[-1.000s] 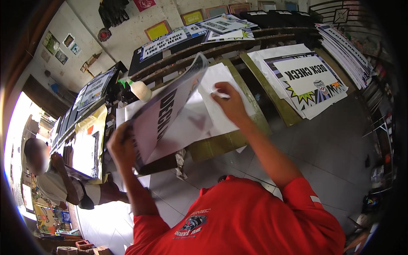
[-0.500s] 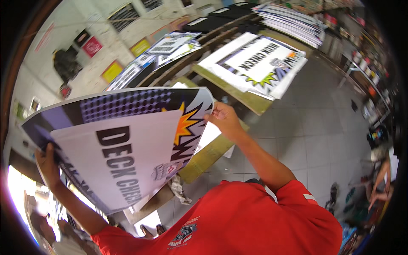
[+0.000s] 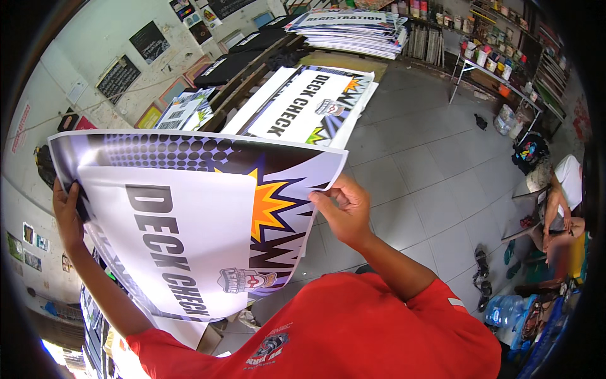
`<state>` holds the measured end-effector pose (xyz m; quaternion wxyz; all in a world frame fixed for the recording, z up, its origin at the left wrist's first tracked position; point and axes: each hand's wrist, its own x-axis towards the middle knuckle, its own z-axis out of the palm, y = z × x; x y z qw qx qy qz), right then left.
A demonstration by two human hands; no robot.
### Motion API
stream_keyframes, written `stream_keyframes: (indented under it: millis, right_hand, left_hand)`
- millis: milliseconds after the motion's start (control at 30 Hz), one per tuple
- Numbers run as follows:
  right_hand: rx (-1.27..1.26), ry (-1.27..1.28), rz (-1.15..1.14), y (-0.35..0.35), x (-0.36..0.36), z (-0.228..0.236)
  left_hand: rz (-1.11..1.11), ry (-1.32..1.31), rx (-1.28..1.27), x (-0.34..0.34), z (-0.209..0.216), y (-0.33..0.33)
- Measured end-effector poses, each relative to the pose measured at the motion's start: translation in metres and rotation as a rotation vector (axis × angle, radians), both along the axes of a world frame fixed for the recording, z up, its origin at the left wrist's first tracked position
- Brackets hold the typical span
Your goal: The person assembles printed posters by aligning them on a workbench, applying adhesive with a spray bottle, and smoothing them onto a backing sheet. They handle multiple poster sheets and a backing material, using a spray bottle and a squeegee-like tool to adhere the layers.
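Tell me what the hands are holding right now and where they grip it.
Both hands hold one large printed poster: the left hand grips its left edge, the right hand pinches its right edge near the top corner.

Print or sign workshop, stacks of printed posters [image 3: 353, 28] piled along a long wooden table [image 3: 344, 60], framed samples and dark boards on the wall [image 3: 136, 57]; paint pots crowding a shelf [image 3: 499, 60], grey tiled floor [image 3: 429, 170]

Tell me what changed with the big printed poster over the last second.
The large white and purple printed poster sheet was lifted off the table stack and swung up and left, now held spread in the air. The left hand still grips its left edge, and the right hand has kept its fingers on the right edge.
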<state>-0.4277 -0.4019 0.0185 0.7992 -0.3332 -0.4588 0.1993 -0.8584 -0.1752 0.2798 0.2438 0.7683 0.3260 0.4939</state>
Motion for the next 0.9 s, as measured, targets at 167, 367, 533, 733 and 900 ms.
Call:
stream_keyframes:
  millis: [167, 367, 533, 733, 900]
  right_hand:
    - [-0.218, 0.095, 0.13, 0.005, 0.064, 0.0]
    - [-0.339, -0.044, 0.072, 0.033, 0.125, -0.008]
    - [-0.403, 0.054, 0.038, 0.085, 0.187, -0.027]
    - [-0.471, 0.079, -0.023, 0.162, 0.271, -0.056]
    - [-0.677, 0.145, -0.106, 0.223, 0.351, -0.089]
  left_hand:
    - [-0.115, 0.115, -0.117, 0.081, -0.012, 0.069]
    - [-0.159, 0.152, -0.222, 0.185, -0.016, 0.124]
    - [-0.198, 0.275, -0.206, 0.287, -0.04, 0.204]
    - [-0.264, 0.309, -0.275, 0.415, -0.114, 0.335]
    - [-0.288, 0.427, -0.394, 0.527, -0.218, 0.441]
